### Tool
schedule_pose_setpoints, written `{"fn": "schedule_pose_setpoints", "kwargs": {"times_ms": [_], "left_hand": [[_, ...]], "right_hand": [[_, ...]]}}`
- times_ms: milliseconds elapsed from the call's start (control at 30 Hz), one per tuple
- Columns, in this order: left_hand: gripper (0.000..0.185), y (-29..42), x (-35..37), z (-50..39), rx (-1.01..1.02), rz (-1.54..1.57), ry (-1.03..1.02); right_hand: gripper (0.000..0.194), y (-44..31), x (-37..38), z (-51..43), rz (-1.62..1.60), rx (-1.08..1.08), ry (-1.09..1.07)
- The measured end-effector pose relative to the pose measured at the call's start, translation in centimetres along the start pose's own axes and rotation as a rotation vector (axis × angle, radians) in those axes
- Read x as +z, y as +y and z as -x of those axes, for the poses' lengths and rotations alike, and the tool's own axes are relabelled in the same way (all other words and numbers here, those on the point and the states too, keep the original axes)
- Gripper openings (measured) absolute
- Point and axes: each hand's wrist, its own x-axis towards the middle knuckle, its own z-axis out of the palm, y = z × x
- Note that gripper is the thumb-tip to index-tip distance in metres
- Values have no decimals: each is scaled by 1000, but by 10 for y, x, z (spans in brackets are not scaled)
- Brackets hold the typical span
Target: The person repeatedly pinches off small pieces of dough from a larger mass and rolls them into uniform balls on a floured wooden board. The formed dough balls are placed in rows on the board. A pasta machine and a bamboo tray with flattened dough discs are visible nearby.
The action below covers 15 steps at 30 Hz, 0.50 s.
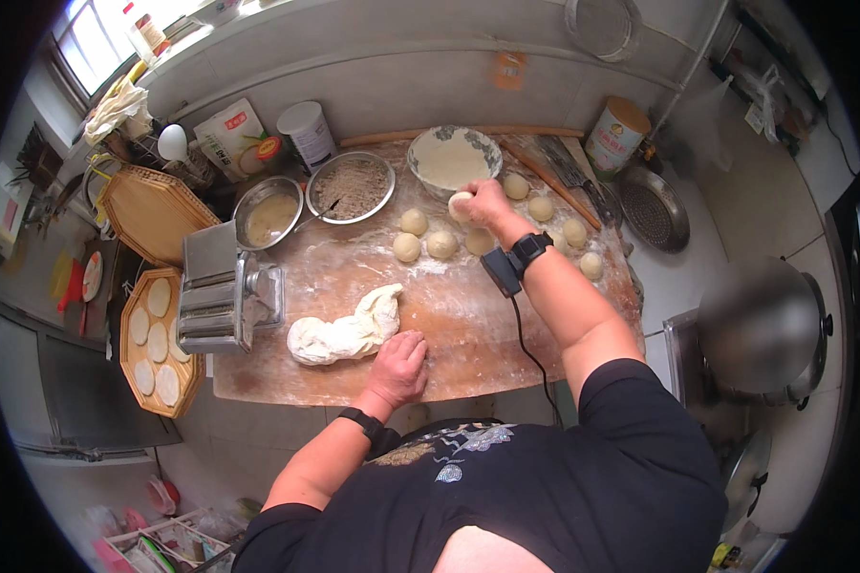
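My right hand (489, 208) reaches across the wooden board (473, 344) and grips a round dough ball (460, 206) just in front of a bowl of flour (455, 161). Several more dough balls (441, 245) lie around that hand on the floured surface. My left hand (399, 365) rests near the board's front edge, touching or right beside the lower end of a long, twisted lump of dough (344, 333); its fingers are slightly curled and seem to hold nothing.
A metal pasta machine (215, 301) stands at the left, beside a woven tray (186, 387) of flat dough rounds. Behind are a bowl of crumbly brown filling (351, 188), a smaller metal bowl (267, 215), a rolling pin (552, 183) and a cleaver (570, 172). A lidded pot (760, 329) is at right.
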Motion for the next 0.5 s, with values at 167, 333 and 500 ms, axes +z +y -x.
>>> {"fn": "schedule_pose_setpoints", "kwargs": {"times_ms": [167,333,500], "left_hand": [[31,-1,0,0,-2,4,12],[30,0,-2,-1,6,13,37],[30,0,-3,-2,-2,19,22]], "right_hand": [[31,9,13,-13,248,-389,390],[25,24,17,7,270,-439,236],[19,38,-4,45,-4,-350,452]]}}
